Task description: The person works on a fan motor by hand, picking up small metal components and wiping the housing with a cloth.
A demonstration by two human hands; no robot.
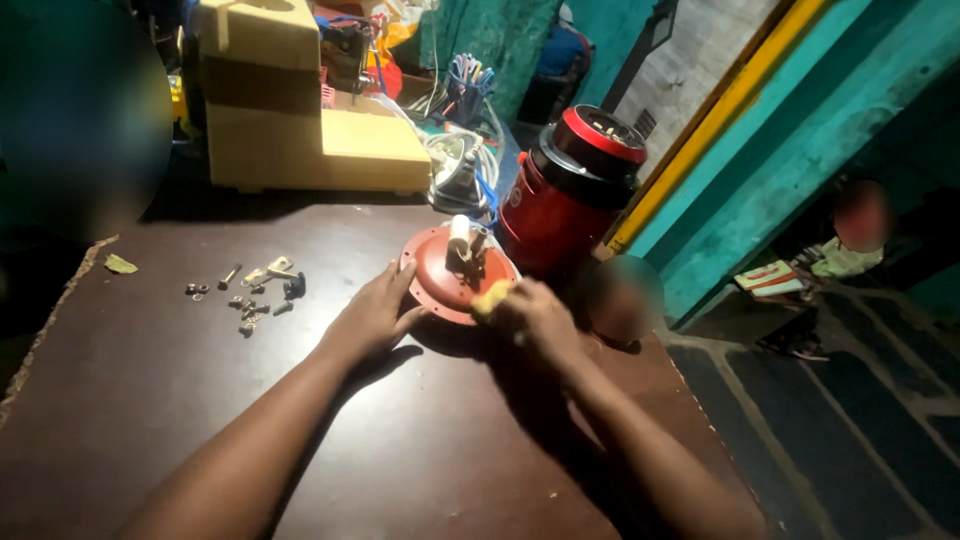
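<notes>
A round red plate (432, 262) with small upright parts at its middle lies on the dark brown table (150, 400). My left hand (375, 318) rests flat on the table, its fingers against the plate's near left rim. My right hand (538, 318) is closed around a small yellow piece (489, 298), perhaps a cloth or sponge, pressed on the plate's near right edge. A white cylinder (459, 235) and a thin stub stand up from the plate's centre.
Several loose screws and small metal bits (252, 290) lie left of the plate. A red cylindrical appliance body (570, 195) stands behind it. A cream-coloured machine (290, 105), cables and a cup of tools sit at the back. The table's right edge drops to a tiled floor (850, 420).
</notes>
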